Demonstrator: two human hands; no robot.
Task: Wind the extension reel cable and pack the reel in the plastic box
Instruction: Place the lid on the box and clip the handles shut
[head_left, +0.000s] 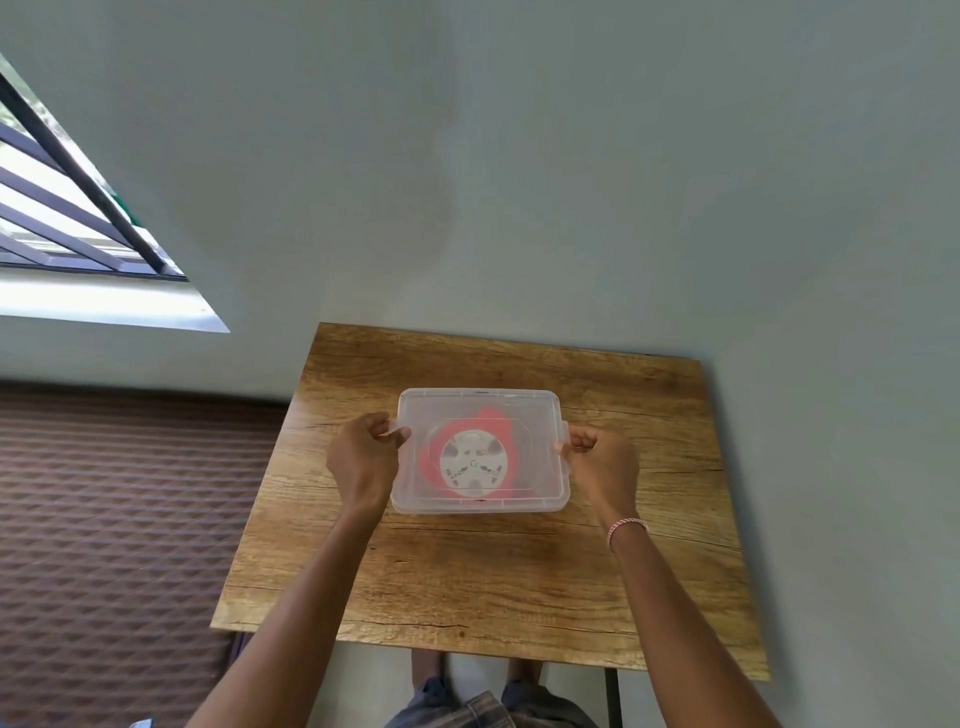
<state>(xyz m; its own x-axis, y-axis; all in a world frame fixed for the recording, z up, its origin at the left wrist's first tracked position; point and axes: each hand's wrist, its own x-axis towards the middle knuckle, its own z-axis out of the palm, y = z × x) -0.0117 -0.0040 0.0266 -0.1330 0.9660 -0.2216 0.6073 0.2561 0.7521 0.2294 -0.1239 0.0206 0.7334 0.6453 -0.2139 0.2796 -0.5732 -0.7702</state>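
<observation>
A clear plastic box (540, 415) with its lid on stands in the middle of the wooden table (493, 571). Through the lid I see the extension reel (471, 462), a white round face with red cable wound around it, lying flat inside. My left hand (366, 457) grips the latch on the box's left end, fingers curled around it. At the right end, my right hand (602, 462) is closed on the other latch. A pink-and-white bracelet sits on my right wrist.
The table stands against a pale wall at the back and right. A brown patterned mattress (119, 519) lies to the left of the table. A barred window (67, 208) is at the upper left. My feet show below the table's near edge.
</observation>
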